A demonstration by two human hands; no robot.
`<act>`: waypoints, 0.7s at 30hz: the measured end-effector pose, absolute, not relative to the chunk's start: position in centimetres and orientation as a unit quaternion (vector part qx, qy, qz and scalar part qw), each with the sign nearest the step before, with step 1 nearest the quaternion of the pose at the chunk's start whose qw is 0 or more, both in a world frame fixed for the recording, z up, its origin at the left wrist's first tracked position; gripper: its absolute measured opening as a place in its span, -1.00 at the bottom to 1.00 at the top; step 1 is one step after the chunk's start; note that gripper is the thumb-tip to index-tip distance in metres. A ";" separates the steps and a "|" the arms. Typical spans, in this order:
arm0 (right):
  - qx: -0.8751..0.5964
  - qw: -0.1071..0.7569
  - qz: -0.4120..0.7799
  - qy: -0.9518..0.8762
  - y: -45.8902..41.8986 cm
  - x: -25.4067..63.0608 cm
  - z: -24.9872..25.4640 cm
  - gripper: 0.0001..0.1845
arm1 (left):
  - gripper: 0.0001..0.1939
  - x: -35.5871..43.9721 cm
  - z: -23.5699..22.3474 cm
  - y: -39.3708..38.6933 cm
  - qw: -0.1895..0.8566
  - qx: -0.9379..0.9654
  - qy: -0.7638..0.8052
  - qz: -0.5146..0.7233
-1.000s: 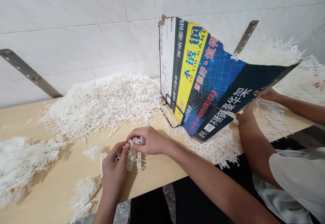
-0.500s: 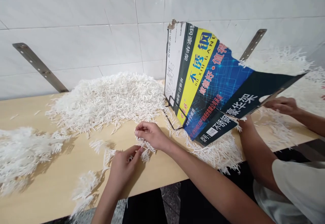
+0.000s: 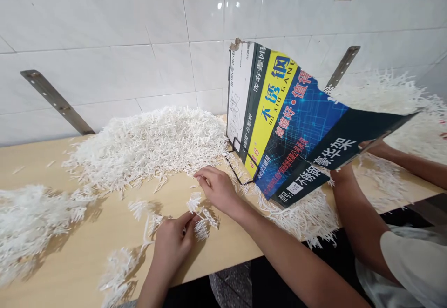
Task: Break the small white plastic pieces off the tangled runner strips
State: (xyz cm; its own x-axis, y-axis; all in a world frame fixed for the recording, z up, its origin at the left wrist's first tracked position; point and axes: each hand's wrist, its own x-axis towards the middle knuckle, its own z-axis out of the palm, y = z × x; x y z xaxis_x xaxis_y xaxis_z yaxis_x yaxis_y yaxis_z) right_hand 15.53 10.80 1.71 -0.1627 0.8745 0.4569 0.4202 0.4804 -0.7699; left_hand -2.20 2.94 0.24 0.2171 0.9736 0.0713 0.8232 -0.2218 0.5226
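Our left hand (image 3: 190, 222) pinches white sprigs (image 3: 201, 230) near tabletop (image 3: 70, 271) front edge, spikes splayed, axis unclear; right hand (image 3: 218, 189) finger grip: can't tell.

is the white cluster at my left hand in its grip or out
In its grip: the left hand pinches the white cluster between thumb and fingertip, its strands fanning out past them.
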 end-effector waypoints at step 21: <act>-0.357 0.306 0.321 -0.822 11.3 16.8 2.4 -0.85 | -0.58 -2.3 0.7 2.8 0.247 0.654 0.653 0.291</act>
State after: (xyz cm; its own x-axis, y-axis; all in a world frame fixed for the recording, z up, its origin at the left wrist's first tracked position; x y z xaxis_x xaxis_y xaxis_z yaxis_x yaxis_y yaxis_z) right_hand 16.84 11.26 2.39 -0.5578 0.7832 0.2746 0.3897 0.5393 -0.7465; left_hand -2.27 2.78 0.68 -0.0231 0.9980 0.0589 0.7103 -0.0251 0.7034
